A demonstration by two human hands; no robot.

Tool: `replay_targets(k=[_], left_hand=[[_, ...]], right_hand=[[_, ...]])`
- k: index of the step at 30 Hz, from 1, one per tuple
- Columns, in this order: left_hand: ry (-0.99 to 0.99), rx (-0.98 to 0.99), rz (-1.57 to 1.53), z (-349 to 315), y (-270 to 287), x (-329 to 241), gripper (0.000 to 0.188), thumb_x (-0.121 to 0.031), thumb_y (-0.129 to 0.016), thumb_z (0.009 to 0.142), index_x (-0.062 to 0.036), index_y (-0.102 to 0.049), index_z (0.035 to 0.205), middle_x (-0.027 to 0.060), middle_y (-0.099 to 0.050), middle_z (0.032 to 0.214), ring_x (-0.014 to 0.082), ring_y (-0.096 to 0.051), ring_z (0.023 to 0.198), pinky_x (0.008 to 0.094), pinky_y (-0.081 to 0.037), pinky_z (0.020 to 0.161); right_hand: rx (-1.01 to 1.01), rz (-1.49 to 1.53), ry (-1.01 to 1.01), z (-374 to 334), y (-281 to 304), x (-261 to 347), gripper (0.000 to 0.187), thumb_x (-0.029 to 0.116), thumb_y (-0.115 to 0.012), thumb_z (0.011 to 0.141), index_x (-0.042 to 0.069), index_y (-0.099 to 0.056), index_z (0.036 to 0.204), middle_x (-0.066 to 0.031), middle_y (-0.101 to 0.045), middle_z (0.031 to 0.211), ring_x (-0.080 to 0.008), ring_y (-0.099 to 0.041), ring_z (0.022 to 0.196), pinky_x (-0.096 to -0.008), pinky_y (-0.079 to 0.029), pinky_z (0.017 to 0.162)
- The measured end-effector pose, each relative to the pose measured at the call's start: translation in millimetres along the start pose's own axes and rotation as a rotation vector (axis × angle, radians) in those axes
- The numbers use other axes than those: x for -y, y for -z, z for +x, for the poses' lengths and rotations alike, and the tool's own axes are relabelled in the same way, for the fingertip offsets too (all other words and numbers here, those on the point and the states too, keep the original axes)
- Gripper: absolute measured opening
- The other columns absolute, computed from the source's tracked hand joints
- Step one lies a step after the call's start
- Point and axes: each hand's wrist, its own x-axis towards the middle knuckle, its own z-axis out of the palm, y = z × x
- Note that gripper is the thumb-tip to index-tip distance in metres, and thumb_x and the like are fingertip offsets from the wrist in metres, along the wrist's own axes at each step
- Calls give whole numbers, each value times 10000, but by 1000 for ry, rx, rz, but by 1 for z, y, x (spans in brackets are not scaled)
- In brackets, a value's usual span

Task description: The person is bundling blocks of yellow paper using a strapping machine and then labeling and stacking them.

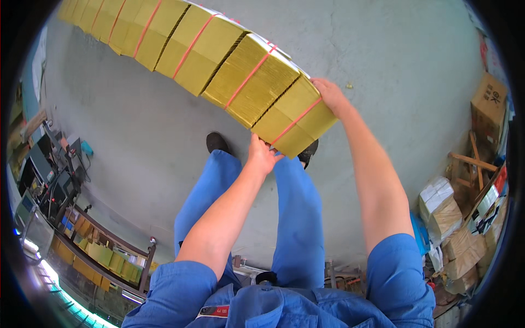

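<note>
A long row of gold-coloured paper bundles (191,46), each tied with a pink band, runs from the upper left toward the middle of the view. The bundle at its near right end (298,117) sits between my two hands. My left hand (262,156) grips its lower left edge, with the fingers partly hidden beneath it. At the opposite edge, my right hand (331,97) is closed around the upper right corner, its fingertips out of sight behind the paper. This end bundle lies against its neighbour, with a thin dark gap between them.
Grey concrete floor (394,60) spreads around my feet. Along the right side lie a cardboard box (488,104), a wooden frame (474,161) and wrapped paper packages (443,208). Machinery (49,169) stands at the left, near a metal rack (101,265) with more gold stacks.
</note>
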Motion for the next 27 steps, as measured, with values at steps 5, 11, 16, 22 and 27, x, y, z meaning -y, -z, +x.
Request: replay_targets(k=[5, 11, 16, 22, 27], left_hand=[[21, 65, 15, -3, -8, -9, 694, -593, -274, 975, -121, -254, 1483, 126, -295, 1500, 399, -360, 1319, 638, -263, 1077], [-97, -152, 263, -27, 81, -29, 796, -666, -357, 934, -233, -91, 1546, 120, -203, 1571, 413, -366, 1331, 609, -341, 1018], [-397, -210, 463, -124, 171, -79, 682, -457, -481, 977, -233, -164, 1539, 118, -316, 1521, 308, -497, 1221, 465, -453, 956], [-444, -661, 267, -281, 438, 10, 507, -401, -545, 918, -140, -500, 1350, 58, -552, 880, 162, -540, 653, 303, -452, 522], [-172, -643, -73, -368, 506, 166, 472, -412, -536, 919, -32, -512, 1199, 145, -575, 935, 300, -640, 762, 419, -543, 566]], right_hand=[[-99, -206, 54, 5, 5, 7, 424, 326, -458, 934, 44, -626, 1202, -185, -640, 1186, -344, -584, 1116, -400, -446, 959], [-512, 15, 278, -114, -56, 51, 341, 123, -464, 954, -18, -525, 1258, -211, -531, 1279, -351, -497, 1213, -397, -384, 1029], [-16, -635, 232, -310, -103, -16, 387, 186, -598, 810, 70, -602, 1179, -210, -652, 1035, -379, -616, 958, -510, -488, 818], [415, -1384, 546, -408, -160, 61, 271, 319, -579, 812, 154, -695, 993, -76, -689, 1006, -270, -603, 1058, -553, -381, 960], [720, -1524, 651, -401, -195, 127, 280, 336, -543, 859, 185, -698, 1036, -84, -684, 1011, -266, -632, 993, -498, -468, 853]])
